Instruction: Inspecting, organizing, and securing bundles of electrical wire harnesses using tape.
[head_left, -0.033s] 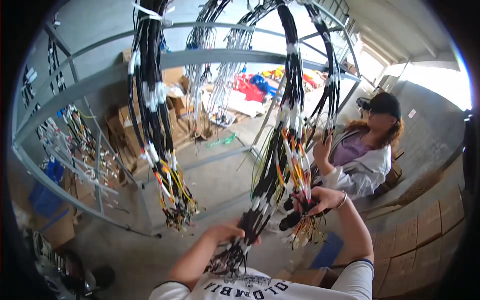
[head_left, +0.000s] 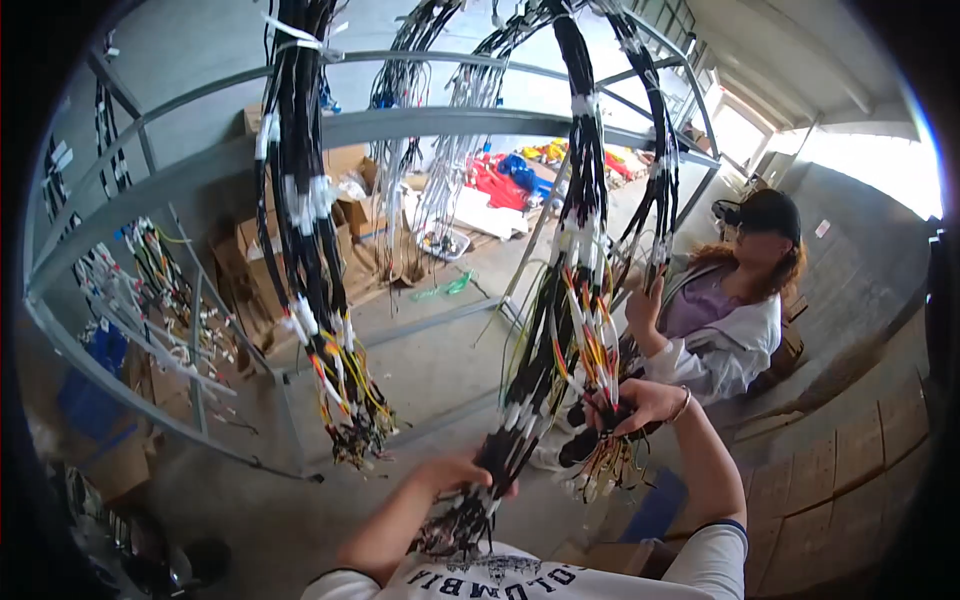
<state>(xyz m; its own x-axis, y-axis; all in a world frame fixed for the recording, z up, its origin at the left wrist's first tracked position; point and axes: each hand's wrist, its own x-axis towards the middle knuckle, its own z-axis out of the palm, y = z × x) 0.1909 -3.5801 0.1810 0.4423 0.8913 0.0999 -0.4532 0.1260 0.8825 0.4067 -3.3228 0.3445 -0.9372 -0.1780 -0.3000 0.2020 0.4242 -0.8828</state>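
A thick wire harness [head_left: 555, 340] hangs from the grey metal rack in front of me and splits into two strands lower down. My left hand [head_left: 462, 473] is closed round the black strand [head_left: 518, 425], whose loose dark ends spread below it against my shirt. On the right, my right hand [head_left: 650, 403] wraps round the strand of red, orange, yellow and white wires [head_left: 590, 325]. Its thin tips [head_left: 610, 470] fan out beneath my fingers. Another harness [head_left: 310, 220] hangs untouched at the left, with coloured wire ends at its bottom.
The grey rack [head_left: 440, 122] spans the view, with more harnesses [head_left: 400, 75] behind. A co-worker [head_left: 725, 300] is close on the right, one hand raised at a neighbouring harness [head_left: 662, 160]. Cardboard boxes [head_left: 840, 470] line the lower right; others [head_left: 265, 265] stand behind the rack.
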